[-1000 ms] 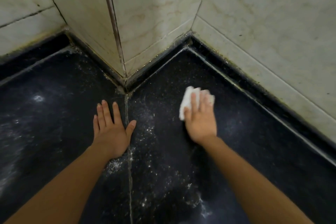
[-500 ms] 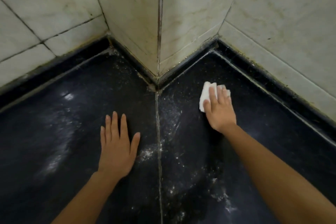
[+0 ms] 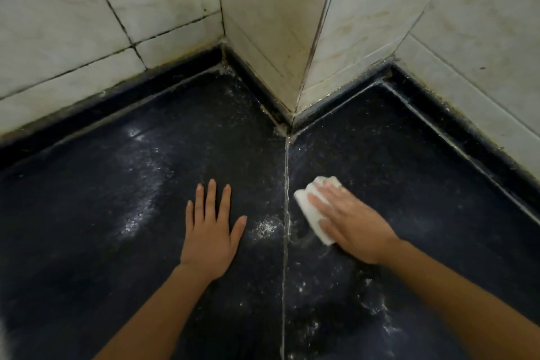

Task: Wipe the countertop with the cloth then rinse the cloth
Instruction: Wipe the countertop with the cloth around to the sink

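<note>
Dim indoor light, soft focus overall, my right hand [image 3: 350, 225] slightly motion-blurred, dark table [image 3: 87, 228] swallowing shadows, wall tiles [image 3: 73, 23] brighter, wide-angle bending at edges

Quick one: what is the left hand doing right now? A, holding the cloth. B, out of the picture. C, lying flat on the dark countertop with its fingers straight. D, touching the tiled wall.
C: the left hand lies palm down on the dark countertop, fingers straight and holding nothing, while the right hand presses the white cloth just right of the seam.
</note>
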Action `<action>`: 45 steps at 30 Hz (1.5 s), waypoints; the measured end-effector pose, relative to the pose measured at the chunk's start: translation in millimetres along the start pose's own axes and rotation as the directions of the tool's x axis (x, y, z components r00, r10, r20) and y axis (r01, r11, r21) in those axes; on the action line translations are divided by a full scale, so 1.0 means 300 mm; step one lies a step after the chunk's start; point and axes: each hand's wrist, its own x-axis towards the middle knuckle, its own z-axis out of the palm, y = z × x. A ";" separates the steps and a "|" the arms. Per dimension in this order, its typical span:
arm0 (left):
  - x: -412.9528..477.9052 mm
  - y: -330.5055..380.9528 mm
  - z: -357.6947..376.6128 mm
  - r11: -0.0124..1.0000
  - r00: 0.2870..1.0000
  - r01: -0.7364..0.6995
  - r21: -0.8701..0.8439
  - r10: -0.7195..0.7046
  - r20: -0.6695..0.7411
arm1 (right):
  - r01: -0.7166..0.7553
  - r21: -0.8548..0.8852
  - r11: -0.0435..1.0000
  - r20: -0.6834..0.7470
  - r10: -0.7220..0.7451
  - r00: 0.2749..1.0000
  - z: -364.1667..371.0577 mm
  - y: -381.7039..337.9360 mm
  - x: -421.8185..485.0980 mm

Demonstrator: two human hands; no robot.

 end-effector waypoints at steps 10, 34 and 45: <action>0.011 -0.014 0.013 1.000 1.000 -0.008 -0.003 0.008 0.017 | -0.779 0.252 0.574 -0.024 0.809 0.588 -0.105 0.128 0.401; 0.015 -0.014 0.008 0.998 0.999 -0.013 -0.060 0.015 0.034 | -0.622 0.200 0.757 -0.098 0.647 0.756 -0.070 -0.205 0.425; 0.016 -0.022 0.002 0.999 0.997 -0.022 -0.042 0.025 0.068 | -0.444 0.216 0.870 -0.179 0.482 0.858 -0.059 0.004 0.091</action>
